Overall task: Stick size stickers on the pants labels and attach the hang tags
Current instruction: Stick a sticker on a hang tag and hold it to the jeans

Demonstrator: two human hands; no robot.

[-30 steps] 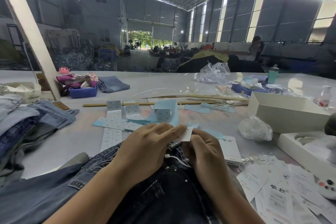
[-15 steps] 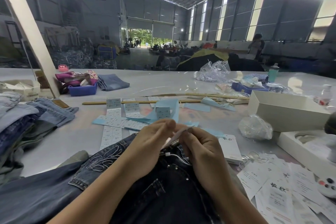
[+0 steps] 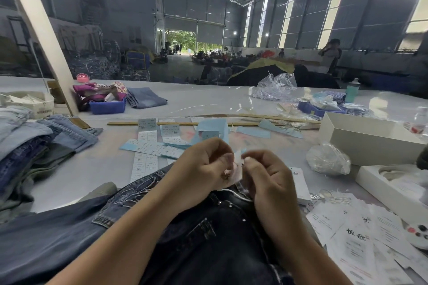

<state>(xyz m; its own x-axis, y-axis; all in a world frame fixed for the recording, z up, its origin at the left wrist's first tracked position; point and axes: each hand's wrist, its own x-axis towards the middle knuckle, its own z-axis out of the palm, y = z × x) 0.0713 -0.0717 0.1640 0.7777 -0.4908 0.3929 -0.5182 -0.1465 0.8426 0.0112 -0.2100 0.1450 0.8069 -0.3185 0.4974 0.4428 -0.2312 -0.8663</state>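
Dark denim pants (image 3: pixel 208 233) with studs lie in front of me, waistband away from me. My left hand (image 3: pixel 203 169) and my right hand (image 3: pixel 268 176) meet just above the waistband, fingers curled, both pinching a small white hang tag (image 3: pixel 237 169) between them. A white string (image 3: pixel 234 193) runs along the waistband under my hands. Strips of white size stickers on blue backing (image 3: pixel 150 148) lie on the table beyond my hands. Loose white hang tags (image 3: pixel 356 236) are spread at the right.
A stack of folded jeans (image 3: pixel 34 141) sits at the left. White boxes (image 3: pixel 361 139) and a clear plastic bag (image 3: pixel 328 159) stand at the right. A wooden stick (image 3: pixel 176 123) and blue paper scraps (image 3: pixel 252 132) lie further back, a blue bin (image 3: pixel 107 107) beyond.
My hands have lifted a little and come closer together around the tag, which now stands more upright between my fingertips. The camera tilted slightly.
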